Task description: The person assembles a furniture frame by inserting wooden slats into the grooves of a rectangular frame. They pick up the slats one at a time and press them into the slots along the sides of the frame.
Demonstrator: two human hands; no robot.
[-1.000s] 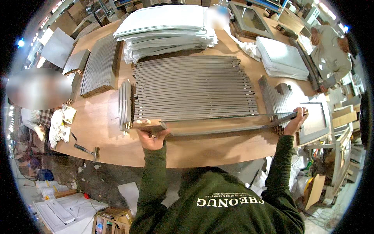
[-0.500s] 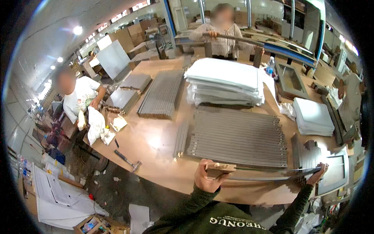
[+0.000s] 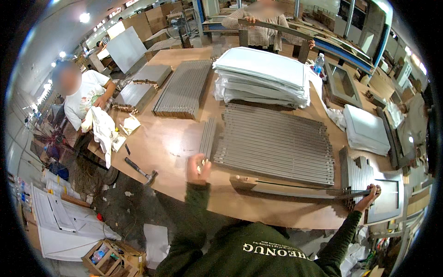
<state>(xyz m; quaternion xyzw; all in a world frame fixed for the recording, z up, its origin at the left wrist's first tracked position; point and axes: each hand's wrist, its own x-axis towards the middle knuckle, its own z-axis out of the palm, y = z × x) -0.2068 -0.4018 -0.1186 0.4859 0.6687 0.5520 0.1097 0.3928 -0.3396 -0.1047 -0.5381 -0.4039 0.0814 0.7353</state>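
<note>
My right hand (image 3: 369,198) is closed around the right end of a long grey frame rail (image 3: 295,192). Two wooden dowels stick up at the rail's left end, which lies over the near part of the table. My left hand (image 3: 198,170), blurred, is at the near, dowelled ends of a narrow bundle of grey rails (image 3: 207,138); whether it grips one I cannot tell. Just beyond the long rail, a wide row of grey rails (image 3: 274,145) lies side by side. Short grey pieces (image 3: 356,171) are stacked beside my right hand.
A hammer (image 3: 142,171) lies near the table's left edge. Wrapped white panels (image 3: 260,76) are piled at the back, with a bottle (image 3: 319,63) beside them. One person (image 3: 87,99) handles white cloth at left; another (image 3: 263,27) holds a grey frame across the table.
My left hand has let go of the long rail's dowelled end and moved left to the narrow bundle. That end has come down toward the table; my right hand keeps its hold.
</note>
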